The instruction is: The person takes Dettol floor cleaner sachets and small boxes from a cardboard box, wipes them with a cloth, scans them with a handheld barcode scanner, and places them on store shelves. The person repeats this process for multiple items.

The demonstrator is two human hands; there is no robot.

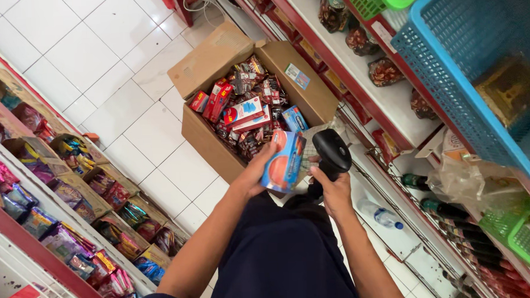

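My left hand (257,170) holds a blue and orange carton (284,160) up in front of me, its face turned toward the right. My right hand (332,188) grips a black handheld scanner (331,152), whose head sits right beside the carton's edge. Just beyond both hands an open cardboard box (218,147) stands on the white tiled floor, filled with several red, blue and dark packets and small cartons.
Shelves with red edges run along both sides of the aisle. On the left are trays of snack packets (72,191). On the right are a blue basket (467,59), green baskets (520,234), dark bottles (455,216) and a clear bottle (380,214).
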